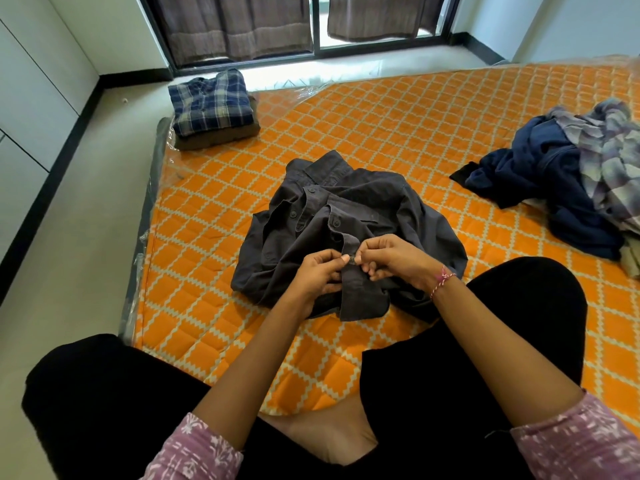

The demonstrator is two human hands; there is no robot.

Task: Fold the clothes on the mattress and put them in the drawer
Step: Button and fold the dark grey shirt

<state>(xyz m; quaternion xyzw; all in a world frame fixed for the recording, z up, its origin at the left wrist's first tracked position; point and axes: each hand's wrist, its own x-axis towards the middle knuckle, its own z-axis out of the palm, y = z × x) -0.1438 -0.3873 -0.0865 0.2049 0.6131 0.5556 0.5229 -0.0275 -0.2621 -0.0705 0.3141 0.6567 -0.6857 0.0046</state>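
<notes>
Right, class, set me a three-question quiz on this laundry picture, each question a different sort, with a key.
1. True or false: both hands pinch the front strip of the dark grey shirt at a button.
2. Which lies folded at the far left corner of the mattress? A) the plaid shirt on a brown garment B) a white towel C) a red jumper
3. Fill in: the unfolded heap of clothes lies to the person's ____.

Key
1. True: the left hand and right hand meet there, fingers curled on the cloth.
2. A
3. right
</notes>
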